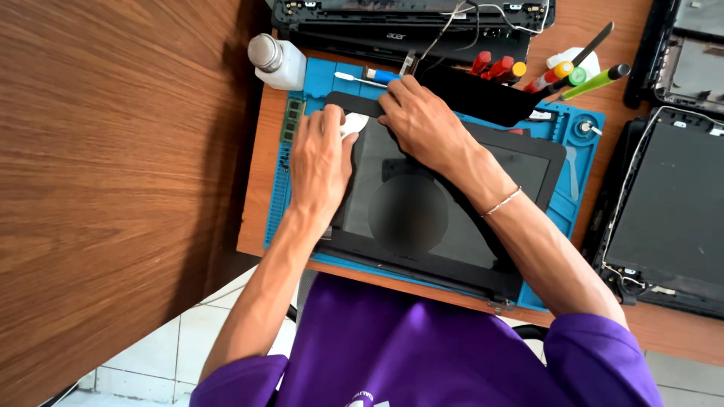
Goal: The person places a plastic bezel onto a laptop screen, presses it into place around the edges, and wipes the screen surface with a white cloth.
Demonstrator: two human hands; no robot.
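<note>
A black laptop screen panel (452, 218) lies flat on a blue work mat (577, 196) on a wooden desk. My left hand (320, 162) presses on the panel's left edge and grips a small white piece (353, 123) near the top corner. My right hand (422, 120) rests fingers-down on the panel's top edge, next to that white piece. A thin bracelet sits on my right wrist.
A white bottle with a metal cap (275, 60) and a green memory stick (292, 119) lie at the mat's left. A black holder with screwdrivers (520, 79) stands behind. Laptop shells lie at the back (392, 22) and right (671, 203). A wooden surface (113, 166) fills the left.
</note>
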